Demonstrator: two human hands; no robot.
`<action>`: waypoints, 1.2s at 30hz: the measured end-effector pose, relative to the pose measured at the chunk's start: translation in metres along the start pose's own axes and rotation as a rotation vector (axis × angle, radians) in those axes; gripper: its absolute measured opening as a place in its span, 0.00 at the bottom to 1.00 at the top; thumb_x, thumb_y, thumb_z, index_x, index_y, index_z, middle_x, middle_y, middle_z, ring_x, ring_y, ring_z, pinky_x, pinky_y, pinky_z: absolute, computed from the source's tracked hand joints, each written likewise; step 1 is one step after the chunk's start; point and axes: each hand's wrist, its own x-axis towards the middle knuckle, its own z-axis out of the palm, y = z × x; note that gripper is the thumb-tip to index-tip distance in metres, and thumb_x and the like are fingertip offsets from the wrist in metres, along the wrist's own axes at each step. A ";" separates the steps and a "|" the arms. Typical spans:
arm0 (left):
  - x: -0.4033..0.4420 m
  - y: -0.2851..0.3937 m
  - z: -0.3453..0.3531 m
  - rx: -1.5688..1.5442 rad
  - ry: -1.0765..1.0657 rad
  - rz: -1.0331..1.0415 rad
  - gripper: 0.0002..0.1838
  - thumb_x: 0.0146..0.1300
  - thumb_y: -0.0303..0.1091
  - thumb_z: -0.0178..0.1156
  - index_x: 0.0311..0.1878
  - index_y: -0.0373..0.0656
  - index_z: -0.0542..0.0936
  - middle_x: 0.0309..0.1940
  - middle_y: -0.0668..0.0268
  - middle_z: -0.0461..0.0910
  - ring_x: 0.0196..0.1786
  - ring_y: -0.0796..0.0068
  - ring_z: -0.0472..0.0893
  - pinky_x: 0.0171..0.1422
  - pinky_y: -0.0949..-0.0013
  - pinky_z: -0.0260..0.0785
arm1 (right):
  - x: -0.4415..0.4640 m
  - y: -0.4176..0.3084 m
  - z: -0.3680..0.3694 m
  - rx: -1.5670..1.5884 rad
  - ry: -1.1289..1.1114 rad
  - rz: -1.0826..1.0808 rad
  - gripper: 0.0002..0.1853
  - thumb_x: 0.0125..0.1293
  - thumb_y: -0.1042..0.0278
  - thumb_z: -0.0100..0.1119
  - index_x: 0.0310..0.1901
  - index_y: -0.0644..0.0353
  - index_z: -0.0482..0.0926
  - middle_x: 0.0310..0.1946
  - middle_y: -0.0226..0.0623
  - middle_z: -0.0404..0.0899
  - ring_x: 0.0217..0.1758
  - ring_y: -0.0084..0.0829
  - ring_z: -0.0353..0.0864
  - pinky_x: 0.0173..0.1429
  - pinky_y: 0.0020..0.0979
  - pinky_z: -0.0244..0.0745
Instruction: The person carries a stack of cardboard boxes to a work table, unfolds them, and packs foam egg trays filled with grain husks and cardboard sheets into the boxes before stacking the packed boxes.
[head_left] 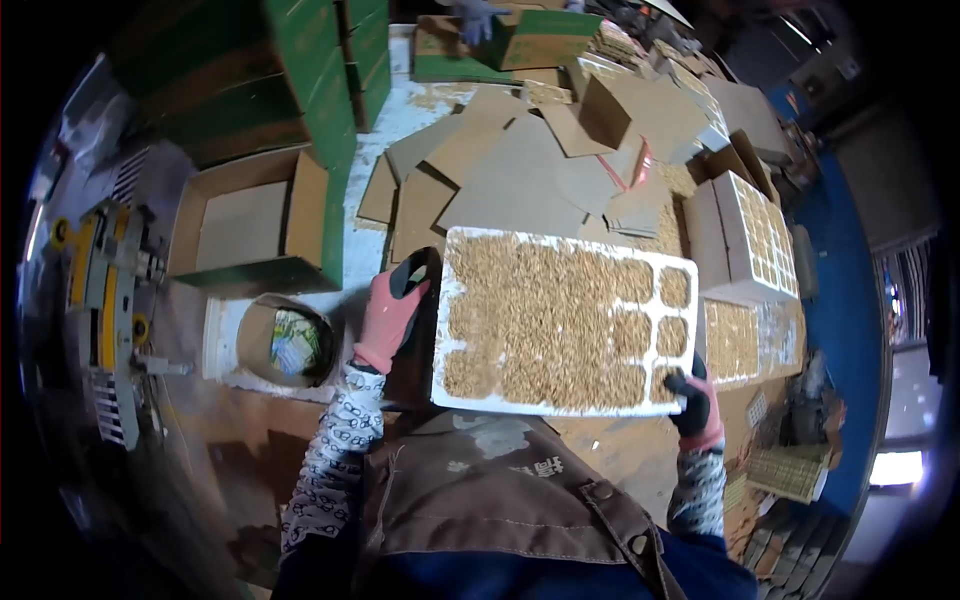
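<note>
A white foam tray (pixel 689 338) with several square compartments is held in front of my apron, over the near side of the work surface. Straw-coloured, husk-like grains (pixel 550 320) cover most of it; the compartment walls show mainly at its right end. My left hand (pixel 388 318), in a pink glove with dark fingers, grips the tray's left end; its fingertips are partly hidden. At the lower right corner, my right hand (pixel 699 408) is closed on the rim, dark-gloved fingertips over the corner compartment.
Flattened cardboard (pixel 510 180) lies beyond the tray. An open carton (pixel 255 225) and a round container with colourful packets (pixel 297 342) stand left. Green cartons (pixel 325 90) are stacked behind. More foam trays (pixel 762 240) stand right. Another person's gloved hand (pixel 478 20) is at a far box.
</note>
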 end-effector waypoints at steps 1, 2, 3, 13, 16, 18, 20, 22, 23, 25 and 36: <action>0.000 0.002 0.003 0.005 0.014 -0.006 0.17 0.56 0.24 0.58 0.50 0.32 0.75 0.42 0.62 0.80 0.45 0.80 0.75 0.50 0.75 0.67 | -0.009 -0.005 0.006 0.150 0.028 0.093 0.33 0.48 0.76 0.54 0.61 0.70 0.63 0.52 0.37 0.73 0.55 0.27 0.70 0.56 0.25 0.65; -0.001 -0.001 0.004 0.017 0.089 -0.003 0.17 0.55 0.25 0.59 0.50 0.32 0.76 0.42 0.61 0.80 0.45 0.80 0.76 0.49 0.74 0.67 | -0.010 0.002 0.007 0.195 0.022 0.099 0.33 0.48 0.75 0.55 0.61 0.69 0.64 0.53 0.37 0.72 0.55 0.26 0.70 0.56 0.24 0.64; -0.006 0.002 0.006 0.039 0.150 -0.006 0.19 0.54 0.25 0.61 0.50 0.32 0.75 0.41 0.62 0.81 0.43 0.81 0.76 0.47 0.74 0.68 | -0.016 0.004 0.013 0.261 0.072 0.141 0.31 0.49 0.76 0.54 0.60 0.68 0.66 0.52 0.36 0.73 0.53 0.24 0.70 0.56 0.24 0.64; -0.029 0.043 -0.029 0.292 0.049 -0.170 0.22 0.46 0.29 0.69 0.47 0.36 0.78 0.25 0.71 0.74 0.29 0.84 0.71 0.35 0.77 0.68 | 0.020 0.027 0.061 -1.282 -0.261 -0.029 0.45 0.53 0.62 0.62 0.64 0.75 0.46 0.38 0.50 0.77 0.35 0.43 0.79 0.42 0.38 0.74; -0.032 0.026 -0.039 0.349 0.065 -0.099 0.23 0.49 0.31 0.68 0.48 0.35 0.75 0.38 0.62 0.77 0.40 0.75 0.76 0.45 0.71 0.69 | 0.049 0.040 0.093 -1.649 -0.388 -0.133 0.45 0.50 0.59 0.62 0.61 0.79 0.49 0.33 0.50 0.78 0.32 0.42 0.80 0.36 0.38 0.74; -0.044 0.022 -0.061 0.248 0.156 -0.088 0.20 0.55 0.32 0.64 0.49 0.35 0.73 0.41 0.60 0.76 0.44 0.74 0.75 0.49 0.71 0.68 | 0.082 0.051 0.107 -1.748 -0.526 -0.054 0.39 0.50 0.60 0.60 0.57 0.80 0.58 0.31 0.49 0.80 0.33 0.40 0.82 0.34 0.36 0.75; -0.052 0.031 -0.089 0.323 0.198 -0.065 0.18 0.56 0.32 0.62 0.48 0.34 0.74 0.40 0.59 0.79 0.43 0.71 0.77 0.48 0.71 0.68 | 0.104 0.037 0.120 -1.828 -0.706 -0.113 0.30 0.51 0.59 0.60 0.50 0.75 0.69 0.30 0.51 0.80 0.36 0.39 0.82 0.36 0.34 0.76; -0.056 0.024 -0.133 0.715 0.281 -0.062 0.19 0.54 0.37 0.62 0.47 0.36 0.76 0.39 0.55 0.80 0.43 0.61 0.79 0.48 0.65 0.69 | 0.139 -0.010 0.121 -1.677 -0.996 -0.127 0.27 0.52 0.56 0.62 0.46 0.72 0.73 0.32 0.51 0.80 0.35 0.39 0.82 0.39 0.34 0.77; -0.063 -0.008 -0.168 0.945 0.310 -0.171 0.22 0.52 0.43 0.62 0.48 0.39 0.76 0.40 0.54 0.79 0.44 0.55 0.78 0.49 0.61 0.69 | 0.162 -0.035 0.116 -1.487 -1.126 -0.065 0.26 0.52 0.55 0.63 0.45 0.70 0.75 0.34 0.51 0.80 0.36 0.38 0.82 0.40 0.34 0.77; -0.079 -0.040 -0.211 1.324 0.230 -0.366 0.26 0.49 0.48 0.63 0.48 0.42 0.76 0.41 0.56 0.78 0.45 0.60 0.78 0.50 0.62 0.69 | 0.208 -0.034 0.088 -0.621 -0.632 0.056 0.28 0.51 0.55 0.66 0.47 0.70 0.74 0.35 0.48 0.80 0.34 0.38 0.81 0.42 0.37 0.76; -0.061 -0.078 -0.247 1.550 0.082 -0.436 0.12 0.52 0.37 0.57 0.40 0.45 0.77 0.38 0.58 0.78 0.44 0.62 0.78 0.48 0.61 0.69 | 0.300 0.084 0.201 -1.926 -0.565 -0.422 0.59 0.39 0.45 0.69 0.68 0.61 0.44 0.67 0.53 0.44 0.66 0.55 0.52 0.58 0.64 0.56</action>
